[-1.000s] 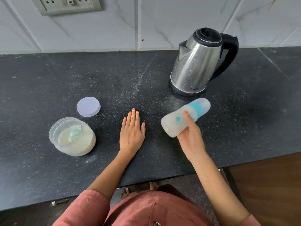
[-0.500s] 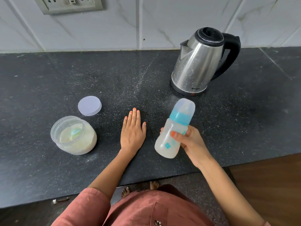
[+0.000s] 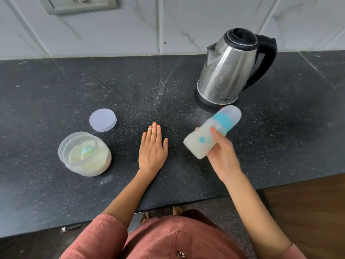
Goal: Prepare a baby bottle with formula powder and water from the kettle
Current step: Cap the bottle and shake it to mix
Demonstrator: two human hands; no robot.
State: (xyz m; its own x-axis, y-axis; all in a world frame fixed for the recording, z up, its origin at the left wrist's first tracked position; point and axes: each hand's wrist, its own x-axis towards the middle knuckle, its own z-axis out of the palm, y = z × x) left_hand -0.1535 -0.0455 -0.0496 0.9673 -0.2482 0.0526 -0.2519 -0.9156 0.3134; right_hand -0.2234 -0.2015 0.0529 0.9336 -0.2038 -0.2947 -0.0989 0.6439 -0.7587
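Nearest to me I see a rust-coloured garment [image 3: 168,243], and past its hem bare feet [image 3: 145,217] on the floor below the counter's edge. On the dark speckled counter [image 3: 56,193] the left hand [image 3: 152,150] lies flat, palm down, with its fingers straight and close together, holding nothing. To its right, the right hand [image 3: 222,157] is wrapped round the lower body of the baby bottle [image 3: 201,141], thumb across the front and fingers behind. The bottle is tilted, its base down and to the left and its clear cap [image 3: 231,113] pointing far and right, over a teal collar. Its contents look milky white. It is blurred in my feed, and I cannot tell whether its base touches the counter. Left of the flat hand stands an open clear jar [image 3: 85,154] of pale powder, with a teal scoop [image 3: 87,151] lying in it. Just beyond the jar, its pale lid [image 3: 102,120] lies flat on the counter, close to it but apart. A faint dusting of white runs across the counter's middle. Farther back and right, just past the bottle's cap, the steel kettle [image 3: 229,71] stands upright, black lid on, spout to the left and black handle to the right. Behind everything is a white tiled wall [image 3: 186,25], with a socket [image 3: 78,4] at its far left.
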